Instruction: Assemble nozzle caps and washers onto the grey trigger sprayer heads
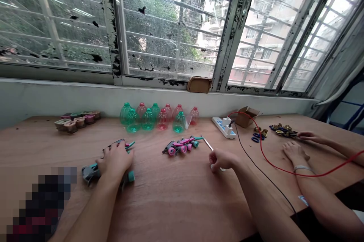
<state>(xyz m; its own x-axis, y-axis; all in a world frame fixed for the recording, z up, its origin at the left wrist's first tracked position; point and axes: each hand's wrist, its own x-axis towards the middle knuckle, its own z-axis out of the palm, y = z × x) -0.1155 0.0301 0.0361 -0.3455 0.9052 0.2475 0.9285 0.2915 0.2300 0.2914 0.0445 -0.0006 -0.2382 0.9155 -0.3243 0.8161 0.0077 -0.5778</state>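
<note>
On the left, my left hand (116,160) reaches over a small heap of grey spray trigger heads (90,173) with teal and pink parts. Its fingers curl down round some of them, and the palm hides most of the heap. My right hand (223,159) is closed in front of the power strip, low over the table. It holds what look like scissors, a slim silver blade (207,143) pointing away to the left and white handle parts showing beneath the fist. Between my hands lies a second heap of trigger heads (182,145), pink, grey and teal.
Green and red clear bottles (148,120) stand by the wall. Stacked small tubs (76,121) sit at left. A power strip (224,128) trails black and red cables (264,154) rightward. A co-worker's hands (295,151) rest near gold and blue-handled scissors (283,130). Behind is a cardboard box (247,117).
</note>
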